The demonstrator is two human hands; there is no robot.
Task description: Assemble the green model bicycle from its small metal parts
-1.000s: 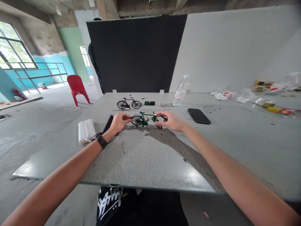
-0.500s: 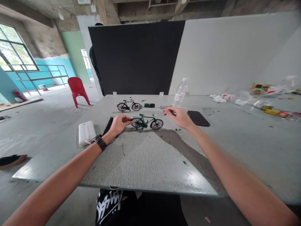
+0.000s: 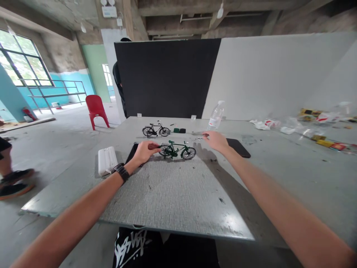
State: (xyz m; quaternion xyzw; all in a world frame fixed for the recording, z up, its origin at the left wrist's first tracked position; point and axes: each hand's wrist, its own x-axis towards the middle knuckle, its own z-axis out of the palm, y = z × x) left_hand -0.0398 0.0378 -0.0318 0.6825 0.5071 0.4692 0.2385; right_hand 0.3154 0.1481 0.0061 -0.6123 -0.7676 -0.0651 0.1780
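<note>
A small green model bicycle (image 3: 177, 150) stands upright on the table. At its rear wheel is my left hand (image 3: 145, 152), with thumb and fingers closed on the wheel's rear edge. To the right of the bicycle and a little farther back, my right hand (image 3: 216, 140) hovers low over the table, fingertips pinched together. Whether something tiny is between them I cannot make out. Small thin parts (image 3: 198, 138) lie just left of those fingertips. Behind stands a black model bicycle (image 3: 156, 130), apart from the green one. Two small dark blocks (image 3: 179, 130) rest beside it.
A clear plastic bottle (image 3: 216, 116) and a black phone (image 3: 238, 147) are near my right hand. A white power bank (image 3: 107, 160) and a dark flat object (image 3: 131, 153) lie by my left wrist. Wrappers (image 3: 269, 125) litter the far right. A person's legs (image 3: 9, 167) show at left.
The view has tilted up a little. My right hand has shifted slightly right, away from the green bicycle. My left hand keeps its hold. More of the person's legs shows at left.
</note>
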